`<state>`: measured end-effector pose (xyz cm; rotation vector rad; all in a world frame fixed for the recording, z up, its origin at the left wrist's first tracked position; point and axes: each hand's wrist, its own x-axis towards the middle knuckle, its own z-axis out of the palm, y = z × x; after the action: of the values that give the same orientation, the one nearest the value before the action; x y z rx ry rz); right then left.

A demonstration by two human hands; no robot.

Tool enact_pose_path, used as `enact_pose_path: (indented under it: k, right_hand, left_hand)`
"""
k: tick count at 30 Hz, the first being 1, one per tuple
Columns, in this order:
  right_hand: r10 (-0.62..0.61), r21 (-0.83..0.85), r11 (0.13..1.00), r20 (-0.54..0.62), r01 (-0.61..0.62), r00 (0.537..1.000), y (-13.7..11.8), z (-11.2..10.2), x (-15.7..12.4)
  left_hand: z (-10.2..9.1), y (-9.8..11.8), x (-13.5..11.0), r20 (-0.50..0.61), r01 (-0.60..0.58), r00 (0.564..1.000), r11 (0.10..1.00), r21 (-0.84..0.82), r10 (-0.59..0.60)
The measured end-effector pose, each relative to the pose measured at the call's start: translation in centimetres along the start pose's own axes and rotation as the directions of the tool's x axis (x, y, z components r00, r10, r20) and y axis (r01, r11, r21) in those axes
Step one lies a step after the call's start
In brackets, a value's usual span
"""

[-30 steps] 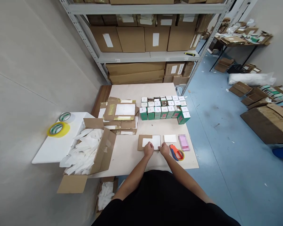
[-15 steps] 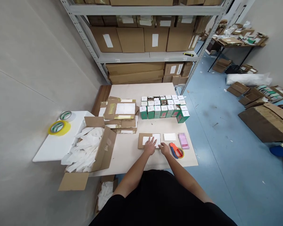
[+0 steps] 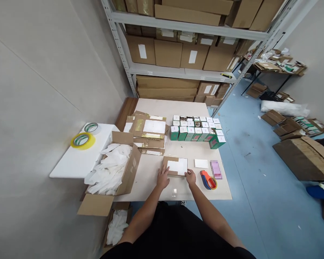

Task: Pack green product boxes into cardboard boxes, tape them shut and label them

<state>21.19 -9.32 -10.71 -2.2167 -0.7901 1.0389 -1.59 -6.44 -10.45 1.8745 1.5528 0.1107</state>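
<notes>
A small flat brown cardboard parcel (image 3: 175, 166) with a white label on top lies near the front edge of the beige table (image 3: 153, 181). My left hand (image 3: 162, 178) rests at its near left corner, fingers stretched out flat. My right hand (image 3: 190, 177) touches its near right corner with the fingers curled against the edge. An orange and blue tape dispenser (image 3: 208, 180) sits just right of my right hand. A white label (image 3: 201, 163) and a pink blurred item (image 3: 216, 169) lie beyond the dispenser.
Rows of green and white small boxes (image 3: 197, 131) stand mid-table. Flattened cardboard (image 3: 148, 133) lies to their left. An open carton of white bags (image 3: 110, 171) overhangs the left edge. Tape rolls (image 3: 82, 140) sit on a white side shelf. Racks with cartons (image 3: 178, 54) stand behind.
My left hand has slid from the top of the parcel's label to its near left corner. My head has turned, shifting the whole scene rightward and lower.
</notes>
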Motion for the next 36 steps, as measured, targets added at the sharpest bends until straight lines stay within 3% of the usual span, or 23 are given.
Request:
enact_pose_path:
  k: [4, 9, 12, 16, 21, 26, 30, 33, 36]
  right_hand:
    - [0.024, -0.006, 1.000, -0.047, -0.024, 0.999, -1.2, 0.9, -1.5]
    - [0.012, 0.002, 1.000, -0.089, -0.012, 0.996, -3.3, 0.3, -2.1]
    - [-0.038, -0.020, 0.999, -0.017, 0.037, 0.999, -3.6, 0.4, -1.9]
    - [-0.063, -0.043, 0.997, 0.031, 0.064, 0.998, -2.0, 1.0, -2.0]
    - [-0.043, 0.058, 0.997, -0.023, 0.045, 0.999, 0.7, 1.5, -2.8]
    - [-0.081, 0.032, 0.996, -0.014, 0.081, 0.997, 1.3, 1.9, -3.0]
    - [-0.100, -0.016, 0.995, 0.022, 0.100, 0.995, 1.0, 1.7, -2.4]
    - [-0.204, -0.073, 0.975, 0.065, 0.209, 0.977, 0.7, 1.1, -1.5]
    - [-0.368, -0.113, 0.916, 0.144, 0.384, 0.919, 0.3, 0.3, -0.4]
  left_hand:
    - [-1.0, -1.0, -0.8, -0.111, -0.054, 0.993, 0.971, -0.235, 0.029]
    - [-4.2, -0.8, -0.6, -0.246, -0.084, 0.969, 0.936, -0.341, -0.002]
    - [-5.3, -0.9, -0.1, -0.215, -0.111, 0.976, 0.924, -0.365, 0.032]
    - [-4.8, -1.6, 0.2, -0.137, -0.168, 0.983, 0.901, -0.400, 0.123]
    - [-3.4, -2.6, -0.3, -0.139, -0.012, 0.988, 0.852, -0.523, -0.071]
    - [-2.6, -2.9, -0.8, -0.126, 0.000, 0.987, 0.793, -0.609, -0.097]
    - [-2.5, -2.7, -0.8, -0.126, 0.081, 0.973, 0.792, -0.605, -0.196]
    - [-2.7, -2.6, -0.9, -0.080, 0.227, 0.940, 0.783, -0.579, -0.332]
    - [-2.9, -2.5, -1.3, -0.042, 0.389, 0.874, 0.749, -0.536, -0.483]
